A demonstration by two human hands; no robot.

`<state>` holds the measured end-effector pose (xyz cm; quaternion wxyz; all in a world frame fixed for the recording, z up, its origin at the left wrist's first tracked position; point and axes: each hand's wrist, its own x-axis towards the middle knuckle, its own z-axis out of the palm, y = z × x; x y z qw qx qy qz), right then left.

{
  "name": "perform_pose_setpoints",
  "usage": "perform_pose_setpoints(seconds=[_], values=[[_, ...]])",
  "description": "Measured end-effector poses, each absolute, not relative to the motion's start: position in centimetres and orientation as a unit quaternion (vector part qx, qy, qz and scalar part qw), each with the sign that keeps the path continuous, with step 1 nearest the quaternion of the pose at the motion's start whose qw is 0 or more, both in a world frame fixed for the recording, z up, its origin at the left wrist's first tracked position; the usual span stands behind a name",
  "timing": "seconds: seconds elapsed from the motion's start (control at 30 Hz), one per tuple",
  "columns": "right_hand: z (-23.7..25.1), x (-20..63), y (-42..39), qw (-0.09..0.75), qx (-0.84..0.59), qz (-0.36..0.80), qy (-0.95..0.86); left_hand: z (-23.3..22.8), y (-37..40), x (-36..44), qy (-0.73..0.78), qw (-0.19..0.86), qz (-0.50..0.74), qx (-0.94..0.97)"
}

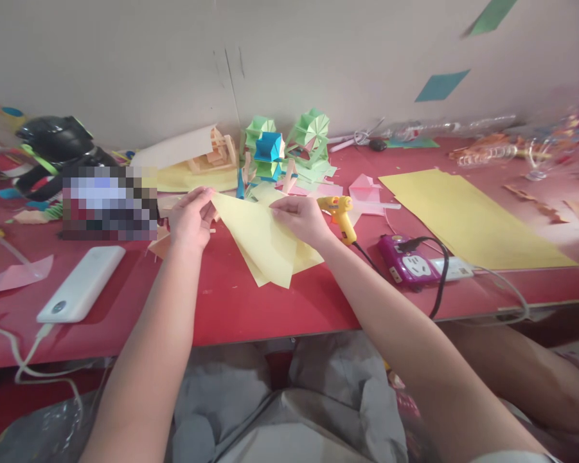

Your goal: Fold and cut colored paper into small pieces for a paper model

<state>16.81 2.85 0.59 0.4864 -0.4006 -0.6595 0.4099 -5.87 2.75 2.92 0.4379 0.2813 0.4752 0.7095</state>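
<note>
Red table [231, 308] with bare room along its near edge, large yellow sheet [467, 212] lying right, folded yellow paper [265, 241] mid-table – left hand [190, 218] pinching its left corner, right hand [301, 215] pinching its top edge – glue gun [340, 215] just beside

One glue gun [340, 215]; two hands [190, 218].

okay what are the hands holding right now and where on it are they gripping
Both hold one folded pale yellow paper sheet. The left hand pinches its upper left corner; the right hand pinches the upper right edge.
</note>
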Motion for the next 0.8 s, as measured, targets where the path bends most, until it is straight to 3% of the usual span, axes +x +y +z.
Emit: perform_pose_setpoints(seconds=[0.6,0.8], values=[[0.5,16.6,2.8,0.483,-0.388,0.416,-0.665,2.4,3.1,-6.2,0.461,0.441,0.723,0.264],[0.4,16.6,2.8,0.511,-0.404,0.415,-0.635,2.8,2.1,-5.3,0.451,0.515,0.651,0.328]])
